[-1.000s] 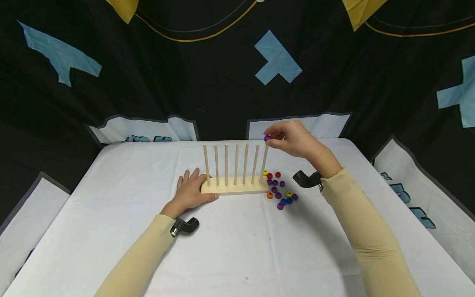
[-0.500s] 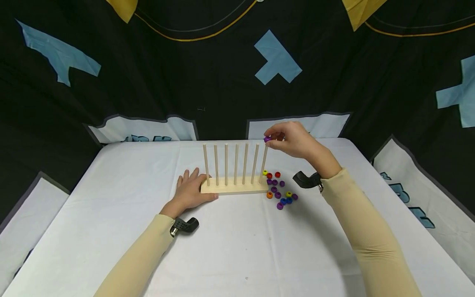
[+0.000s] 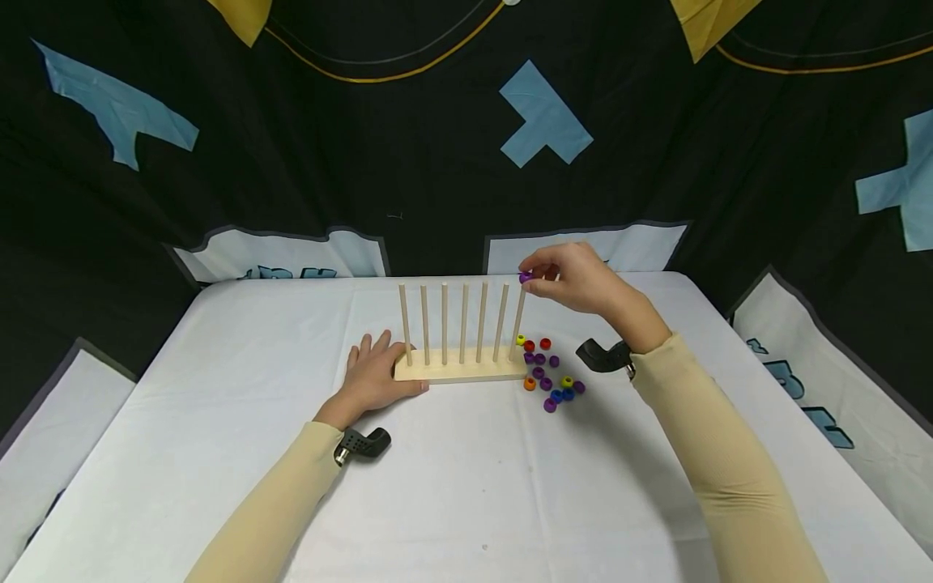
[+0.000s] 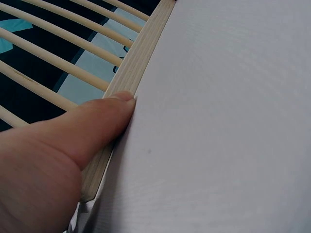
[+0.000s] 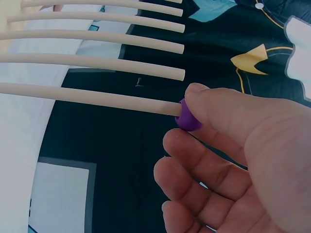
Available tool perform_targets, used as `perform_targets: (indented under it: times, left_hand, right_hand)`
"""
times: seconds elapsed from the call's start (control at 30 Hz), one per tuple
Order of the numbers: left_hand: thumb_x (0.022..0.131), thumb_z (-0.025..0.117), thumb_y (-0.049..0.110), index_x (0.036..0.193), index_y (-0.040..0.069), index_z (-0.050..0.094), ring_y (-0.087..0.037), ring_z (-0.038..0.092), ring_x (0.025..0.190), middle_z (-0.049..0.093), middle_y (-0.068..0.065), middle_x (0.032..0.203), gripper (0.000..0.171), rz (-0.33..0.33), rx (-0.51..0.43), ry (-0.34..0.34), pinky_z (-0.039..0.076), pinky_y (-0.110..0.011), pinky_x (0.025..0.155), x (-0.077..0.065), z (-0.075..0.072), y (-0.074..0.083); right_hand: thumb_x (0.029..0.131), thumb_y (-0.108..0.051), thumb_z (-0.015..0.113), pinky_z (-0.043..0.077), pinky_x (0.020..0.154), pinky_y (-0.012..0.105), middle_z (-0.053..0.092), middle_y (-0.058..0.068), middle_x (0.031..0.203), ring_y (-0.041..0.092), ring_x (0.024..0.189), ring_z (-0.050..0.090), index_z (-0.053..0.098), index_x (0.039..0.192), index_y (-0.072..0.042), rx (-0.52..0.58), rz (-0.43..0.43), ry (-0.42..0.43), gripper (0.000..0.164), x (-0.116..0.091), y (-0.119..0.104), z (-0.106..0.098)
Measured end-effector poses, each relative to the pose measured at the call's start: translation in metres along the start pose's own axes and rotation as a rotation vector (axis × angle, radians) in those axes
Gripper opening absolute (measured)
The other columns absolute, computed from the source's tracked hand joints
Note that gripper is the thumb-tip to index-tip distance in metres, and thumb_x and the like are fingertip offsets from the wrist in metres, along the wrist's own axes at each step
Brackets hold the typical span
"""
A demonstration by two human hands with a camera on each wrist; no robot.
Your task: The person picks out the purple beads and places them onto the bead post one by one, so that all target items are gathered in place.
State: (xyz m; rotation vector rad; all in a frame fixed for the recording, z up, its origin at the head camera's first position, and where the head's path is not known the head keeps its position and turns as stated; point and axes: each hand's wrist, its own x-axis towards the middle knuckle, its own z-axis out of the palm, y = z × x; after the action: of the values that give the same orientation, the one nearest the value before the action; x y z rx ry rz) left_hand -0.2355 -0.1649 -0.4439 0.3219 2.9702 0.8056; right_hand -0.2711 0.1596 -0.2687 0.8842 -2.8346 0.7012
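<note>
A wooden peg rack (image 3: 461, 371), a pale base with a row of several upright dowels, stands on the white table. My left hand (image 3: 370, 379) grips its left end, thumb (image 4: 114, 111) along the front edge of the base and the other fingers spread behind. My right hand (image 3: 576, 277) pinches a purple bead (image 5: 188, 119) between thumb and index finger at the top of the rightmost dowel (image 5: 112, 101). In the right wrist view the dowel's tip meets the bead's hole. No beads sit lower on the dowels.
Loose purple beads (image 3: 546, 384), with some red beads (image 3: 546, 343), blue beads (image 3: 568, 393), yellow beads and an orange bead (image 3: 530, 384), lie scattered right of the base. A dark patterned curtain (image 3: 437, 162) hangs behind the table.
My right hand and the purple bead have moved slightly down toward the dowel's tip. The left hand and the rack have stayed in place.
</note>
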Motion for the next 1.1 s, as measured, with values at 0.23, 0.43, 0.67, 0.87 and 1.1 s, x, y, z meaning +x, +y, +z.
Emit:
perform_targets:
  times: [0.23, 0.43, 0.67, 0.87, 1.1]
  left_hand:
    - [0.083, 0.076, 0.05, 0.143, 0.007, 0.055, -0.058, 0.006, 0.154, 0.023, -0.03, 0.166, 0.077, -0.003, -0.003, 0.001, 0.005, -0.072, 0.122, -0.0004, -0.0007, -0.0002]
    - [0.083, 0.076, 0.05, 0.143, 0.007, 0.055, -0.058, 0.006, 0.154, 0.023, -0.03, 0.166, 0.077, 0.0, -0.005, -0.002, 0.004, -0.072, 0.122, -0.0003, -0.0005, 0.0003]
    - [0.083, 0.076, 0.05, 0.142, 0.007, 0.055, -0.058, 0.006, 0.154, 0.023, -0.03, 0.166, 0.076, -0.001, -0.001, -0.001, 0.005, -0.072, 0.122, -0.0001, -0.0004, -0.0002]
    - [0.083, 0.076, 0.05, 0.142, 0.007, 0.055, -0.059, 0.007, 0.153, 0.023, -0.03, 0.166, 0.076, -0.001, 0.002, -0.002, 0.005, -0.072, 0.122, 0.0006, 0.0002, -0.0008]
    - [0.083, 0.076, 0.049, 0.142, 0.007, 0.055, -0.059, 0.005, 0.153, 0.022, -0.03, 0.166, 0.075, -0.004, -0.01, -0.002, 0.003, -0.072, 0.122, -0.0012, -0.0012, 0.0016]
  right_hand:
    - [0.095, -0.016, 0.071, 0.054, 0.073, 0.028, 0.073, 0.014, 0.101, 0.024, 0.087, 0.063, 0.073, 0.117, -0.001, -0.01, -0.014, -0.004, 0.026, -0.0008, 0.0021, 0.0005]
    - [0.096, -0.017, 0.071, 0.056, 0.074, 0.03, 0.074, 0.015, 0.101, 0.024, 0.087, 0.063, 0.073, 0.117, 0.0, -0.011, -0.022, 0.0, 0.027, -0.0016, 0.0026, 0.0006]
    - [0.095, -0.016, 0.072, 0.054, 0.071, 0.028, 0.073, 0.015, 0.099, 0.024, 0.085, 0.062, 0.074, 0.116, 0.0, -0.008, -0.024, 0.0, 0.026, -0.0028, 0.0036, 0.0002]
    - [0.094, -0.013, 0.072, 0.054, 0.071, 0.028, 0.073, 0.015, 0.099, 0.024, 0.085, 0.062, 0.074, 0.116, 0.0, -0.009, -0.012, 0.005, 0.025, -0.0052, 0.0056, 0.0002]
    - [0.093, -0.011, 0.072, 0.057, 0.074, 0.03, 0.073, 0.014, 0.099, 0.024, 0.085, 0.063, 0.073, 0.118, 0.0, -0.018, 0.008, 0.001, 0.026, -0.0084, 0.0102, 0.0013]
